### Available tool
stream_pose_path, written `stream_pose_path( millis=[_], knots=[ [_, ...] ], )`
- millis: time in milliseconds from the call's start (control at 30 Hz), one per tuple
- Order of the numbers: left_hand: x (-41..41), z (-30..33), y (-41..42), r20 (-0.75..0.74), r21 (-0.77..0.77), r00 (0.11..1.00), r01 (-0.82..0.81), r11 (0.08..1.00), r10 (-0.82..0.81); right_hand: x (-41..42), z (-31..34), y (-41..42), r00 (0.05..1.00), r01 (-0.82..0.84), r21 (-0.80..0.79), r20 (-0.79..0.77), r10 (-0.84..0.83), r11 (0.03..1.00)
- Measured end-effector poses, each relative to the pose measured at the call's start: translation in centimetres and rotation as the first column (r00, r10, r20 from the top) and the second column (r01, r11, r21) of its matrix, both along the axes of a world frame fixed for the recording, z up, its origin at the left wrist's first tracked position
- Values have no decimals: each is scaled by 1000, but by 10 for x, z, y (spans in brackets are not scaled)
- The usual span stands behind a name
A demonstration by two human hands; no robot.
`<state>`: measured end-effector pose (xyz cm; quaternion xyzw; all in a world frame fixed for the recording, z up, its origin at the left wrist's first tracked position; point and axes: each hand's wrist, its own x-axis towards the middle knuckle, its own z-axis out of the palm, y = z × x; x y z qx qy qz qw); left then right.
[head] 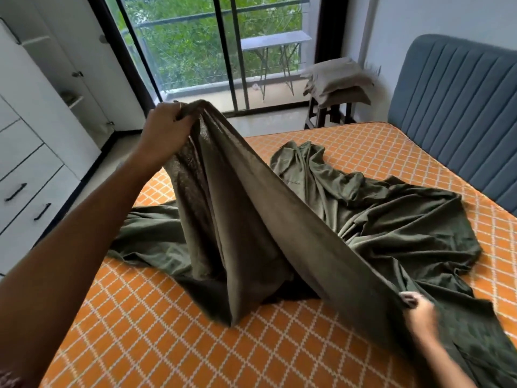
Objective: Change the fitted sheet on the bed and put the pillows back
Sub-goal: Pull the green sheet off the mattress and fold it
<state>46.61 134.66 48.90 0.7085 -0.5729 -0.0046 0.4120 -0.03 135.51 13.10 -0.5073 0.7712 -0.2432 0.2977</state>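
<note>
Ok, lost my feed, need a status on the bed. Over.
Left hand grips green sheet raised; right hand grips its edge low. Sheet bunched on bare mattress. Pillows on stool. Nothing in the way.

We see an olive-green sheet (377, 219), plain and without print; where it is lifted its underside looks paler, a brownish olive. The mattress (156, 340) beneath is orange, crossed by thin white lines into a diamond lattice. The headboard (458, 107) is dusty blue with vertical channel ribs. Two pillows (335, 79) are beige, the lower one a darker tan, stacked on a dark brown stool (330, 113). The wardrobe (33, 130) is white with black handles. The door frame (232, 51) is black, and through its glass we see green foliage. The wall (447, 18) is pale grey-white, and the floor (268, 121) is light grey.
</note>
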Motion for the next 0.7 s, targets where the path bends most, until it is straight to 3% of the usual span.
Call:
stream_pose_path(
  millis=[133, 233, 300, 433, 533, 600, 700],
  knots=[
    [25, -10, 6, -208, -46, 973, -111, 993, 99, -18, 69, -30, 990, 132, -261, -9, -139, 956],
    [45, -8, 11, -302, -64, 940, -186, 980, 159, -27, 147, -74, 989, 72, -463, -78, -122, 883],
    [58, 0, 14, -352, 12, 923, -162, 987, 155, -24, 211, -102, 990, 17, -580, -105, -96, 814],
    [57, 11, 19, -177, 423, 977, -33, 905, 119, 49, 337, -113, 918, -385, -632, -335, 210, 672],
    [23, 12, 15, -102, 425, 995, 59, 903, -16, 122, 364, -104, 830, -557, -541, -381, 408, 630],
    [-19, 9, 10, -125, 390, 978, 201, 899, -165, 164, 363, -100, 802, -596, -551, -373, 468, 583],
    [-77, -1, -6, -31, 387, 941, 321, 864, -336, 210, 365, -89, 741, -660, -582, -401, 538, 475]
  ],
)
